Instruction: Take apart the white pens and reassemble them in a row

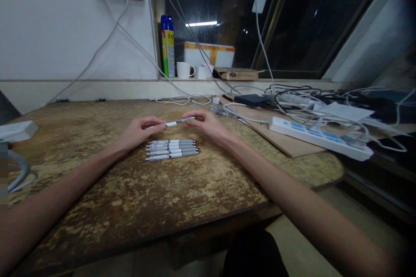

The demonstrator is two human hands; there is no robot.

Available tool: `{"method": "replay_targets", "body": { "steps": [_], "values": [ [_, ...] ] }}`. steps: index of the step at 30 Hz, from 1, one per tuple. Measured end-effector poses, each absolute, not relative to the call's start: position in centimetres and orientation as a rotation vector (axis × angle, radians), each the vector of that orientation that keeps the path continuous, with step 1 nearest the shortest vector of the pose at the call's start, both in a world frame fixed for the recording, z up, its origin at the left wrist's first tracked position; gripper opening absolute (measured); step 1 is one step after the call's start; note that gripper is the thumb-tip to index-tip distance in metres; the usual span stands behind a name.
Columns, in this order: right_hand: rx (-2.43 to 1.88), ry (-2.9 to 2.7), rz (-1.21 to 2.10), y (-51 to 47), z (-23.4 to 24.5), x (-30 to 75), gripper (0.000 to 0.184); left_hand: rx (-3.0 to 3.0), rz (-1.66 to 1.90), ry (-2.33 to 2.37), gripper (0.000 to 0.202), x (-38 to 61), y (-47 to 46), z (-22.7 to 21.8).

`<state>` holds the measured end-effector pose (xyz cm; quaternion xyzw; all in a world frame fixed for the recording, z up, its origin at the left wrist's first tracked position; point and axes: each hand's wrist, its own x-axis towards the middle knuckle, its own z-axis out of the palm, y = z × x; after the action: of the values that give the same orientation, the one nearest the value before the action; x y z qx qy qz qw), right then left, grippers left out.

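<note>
A white and grey pen [171,124] is held level between my two hands, just above or on the worn wooden table [195,186]. My left hand [143,130] pinches its left end between thumb and fingers. On the grey right end, the fingers of my right hand [204,122] are closed. Nearer to me lies a row of several similar pens [172,149], side by side, their dark tips pointing right. The pen's ends are partly covered by my fingers.
On the right, a white power strip [320,138] rests on a brown board [289,149] among tangled cables. Behind stand a spray can [168,47] and a white mug [184,70] on the sill. A small clear plastic bag [222,111] lies beyond my right hand.
</note>
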<state>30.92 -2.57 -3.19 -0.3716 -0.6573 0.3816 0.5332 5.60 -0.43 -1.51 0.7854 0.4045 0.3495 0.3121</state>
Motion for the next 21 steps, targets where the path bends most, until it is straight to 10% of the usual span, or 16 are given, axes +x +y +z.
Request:
{"method": "replay_targets", "body": {
  "steps": [21],
  "values": [
    [-0.945, -1.65, 0.875, -2.81, -3.27, 30.71, 0.02, 2.139, 0.956, 1.08, 0.04, 6.19, -0.96, -1.22]
  ]
}}
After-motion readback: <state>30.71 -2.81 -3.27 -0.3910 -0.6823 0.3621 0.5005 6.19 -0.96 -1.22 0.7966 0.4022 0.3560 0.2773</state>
